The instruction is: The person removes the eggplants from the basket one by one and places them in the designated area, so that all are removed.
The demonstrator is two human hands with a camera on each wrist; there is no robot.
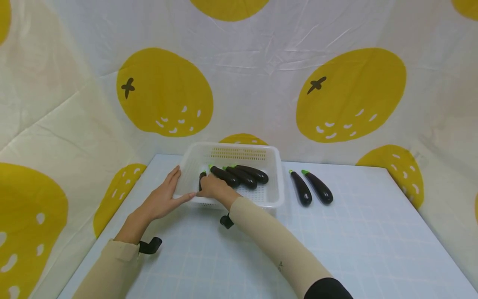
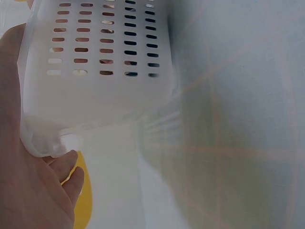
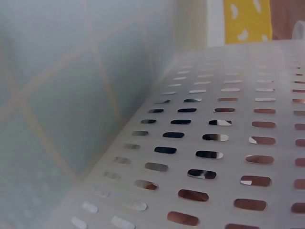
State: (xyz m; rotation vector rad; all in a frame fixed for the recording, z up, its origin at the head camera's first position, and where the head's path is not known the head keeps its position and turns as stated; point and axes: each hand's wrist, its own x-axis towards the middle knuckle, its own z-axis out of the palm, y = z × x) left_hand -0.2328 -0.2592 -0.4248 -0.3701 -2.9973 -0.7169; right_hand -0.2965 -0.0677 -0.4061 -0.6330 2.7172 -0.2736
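Note:
A white slotted basket (image 1: 239, 145) stands at the back middle of the table. Three dark eggplants (image 1: 242, 176) with green stems lie side by side inside it. My right hand (image 1: 212, 187) reaches over the front rim and grips a further eggplant (image 1: 202, 178) at the basket's left side; only the eggplant's end shows. My left hand (image 1: 169, 194) rests with straight fingers against the basket's front left corner, thumb along the rim. The left wrist view shows the palm (image 2: 28, 191) pressed to the basket's wall (image 2: 95, 90). The right wrist view shows only the slotted wall (image 3: 228, 143).
Two more eggplants (image 1: 310, 188) lie side by side on the pale blue gridded table (image 1: 354, 241), just right of the basket. A white cloth with yellow fruit prints (image 1: 164, 93) hangs behind and at both sides.

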